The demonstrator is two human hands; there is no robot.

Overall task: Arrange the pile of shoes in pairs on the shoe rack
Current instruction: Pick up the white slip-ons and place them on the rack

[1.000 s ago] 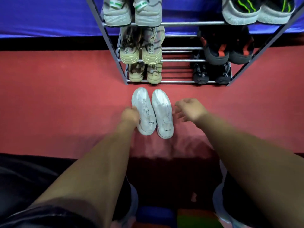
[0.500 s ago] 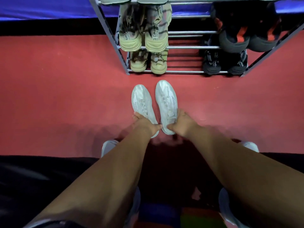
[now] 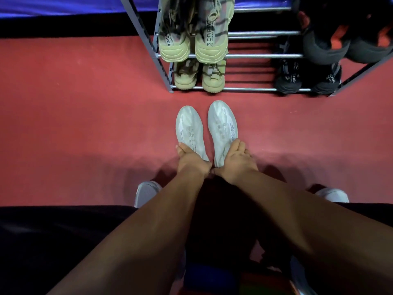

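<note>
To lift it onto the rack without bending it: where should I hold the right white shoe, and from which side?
Grip the right white shoe at its heel, coming from the near side. Its toe points toward the rack, so the heel opening faces the person; the right hand holds it there.

Heels of both shoes hidden under my hands. Left hand (image 3: 192, 161) covers the back of the left white shoe (image 3: 189, 128), right hand (image 3: 235, 162) the back of the right white shoe (image 3: 222, 124). Small print along each shoe's side is too fine to read.

Ahead of the grip, the shoe rack (image 3: 244, 89) is cut by the top edge. The olive pair (image 3: 191, 39) and the black-and-orange pair (image 3: 325, 47) lose their upper parts there, the latter also clipped at the right edge.

Behind the grip, my own pale shoes (image 3: 146, 192) are mostly hidden by my forearms and dark-clad legs.
</note>
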